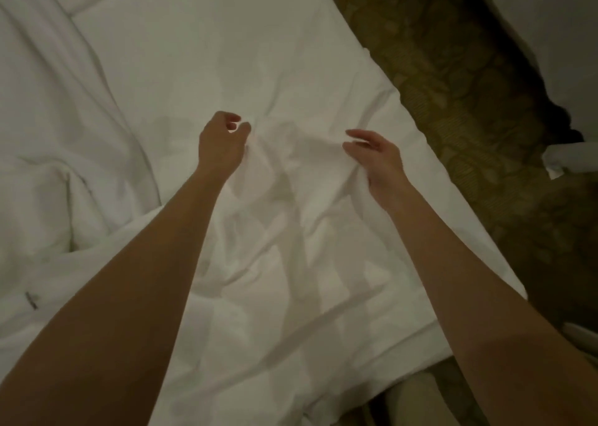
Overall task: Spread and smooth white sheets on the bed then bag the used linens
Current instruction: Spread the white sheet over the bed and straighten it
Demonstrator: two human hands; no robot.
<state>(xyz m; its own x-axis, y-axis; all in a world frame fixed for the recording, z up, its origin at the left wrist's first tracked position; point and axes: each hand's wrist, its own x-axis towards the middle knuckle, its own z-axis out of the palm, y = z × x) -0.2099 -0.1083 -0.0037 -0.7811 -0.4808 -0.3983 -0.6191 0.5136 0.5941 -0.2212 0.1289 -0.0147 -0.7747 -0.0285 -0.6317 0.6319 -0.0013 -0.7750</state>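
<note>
Head view: a wrinkled white cotton sheet (pixel 291 231) covers the bed and fills most of the picture, its creases running from the near edge up toward the two hands at the middle. No brand, label or writing can be read anywhere; two small dark marks sit on the bunched white bedding (pixel 64 182) at the left, too small to make out.

The left hand (pixel 221 144) reaches out over the sheet with its fingers curled, thumb and fingertips drawn close together above a raised fold; whether cloth is actually pinched between them cannot be told. The right hand (pixel 377 160) lies further right with its fingers fairly straight and spread, the heel of the palm and thumb side against a gathered ridge of the sheet; a firm grasp does not show. Both bare forearms stretch in from the bottom corners.

The sheet's right edge runs diagonally from the top centre down to the lower right, and beside it lies a strip of olive-brown patterned carpet (pixel 469 101), dim and open along the bed. A white cloth piece (pixel 563 160) shows at the far right edge of the carpet. The sheet's near edge hangs by the lower middle of the picture.
</note>
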